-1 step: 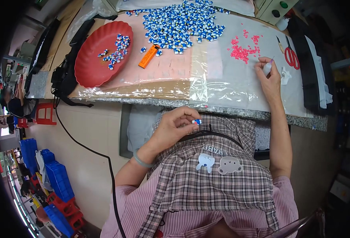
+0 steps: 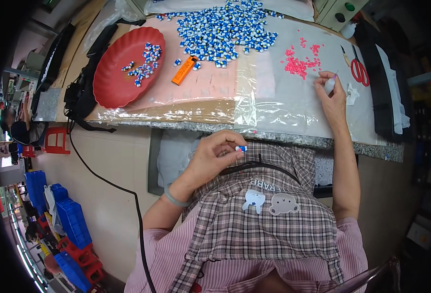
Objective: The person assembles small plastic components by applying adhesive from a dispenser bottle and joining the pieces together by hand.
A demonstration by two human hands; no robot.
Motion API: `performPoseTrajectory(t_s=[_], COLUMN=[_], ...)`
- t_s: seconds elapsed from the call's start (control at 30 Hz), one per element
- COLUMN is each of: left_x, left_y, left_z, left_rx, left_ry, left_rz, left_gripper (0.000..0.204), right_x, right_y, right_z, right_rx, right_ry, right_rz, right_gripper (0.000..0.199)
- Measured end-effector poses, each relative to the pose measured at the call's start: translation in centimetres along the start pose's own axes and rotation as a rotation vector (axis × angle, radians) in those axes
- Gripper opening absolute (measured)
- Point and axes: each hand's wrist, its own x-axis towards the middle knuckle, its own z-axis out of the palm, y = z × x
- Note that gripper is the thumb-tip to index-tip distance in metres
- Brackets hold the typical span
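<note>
Between the thumb and fingertips of my left hand is a small blue-and-white piece with a pink spot on it. That hand is closed, just off the table's front edge, above my checked apron. My right hand rests over the right part of the table, its fingers wrapped round a small white squeeze bottle with a thin purple tip. Just beyond that hand lies a scatter of tiny pink pieces. A large heap of similar blue-and-white pieces covers the back middle of the table.
A red scalloped dish at the left holds several blue-and-white pieces. Beside it lies an orange lighter. Red-handled scissors and a crumpled white tissue sit right of my right hand. A black cable hangs down left of me.
The blue-and-white piece in my left hand has turned slightly, so more of its pink spot shows. My right hand has hardly moved.
</note>
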Motion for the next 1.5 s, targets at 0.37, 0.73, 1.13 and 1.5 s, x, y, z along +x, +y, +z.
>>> performPoseTrajectory(t_s=[0.37,0.73,1.13,1.5], left_x=[3.7,11.9,27.1,21.2], left_y=[7.1,6.7,5.3,5.7], left_z=[-13.1,-7.2,-2.1,-3.5], left_rx=[1.27,1.344,1.338,1.317], left_ry=[0.807,0.643,0.228,-0.105], left_rz=[0.49,0.68,0.86,0.658], left_gripper=[0.025,0.018,0.021,0.017], right_x=[-1.9,-1.4,-1.2,-1.0], right_y=[-2.1,-2.5,-1.2,-0.9], right_z=[-0.7,-1.3,-1.5,-1.5], right_rx=[-0.172,-0.054,0.076,0.105], right_ry=[-0.022,-0.011,-0.013,0.014], right_rz=[-0.087,0.06,0.104,0.104], right_gripper=[0.041,0.045,0.035,0.039])
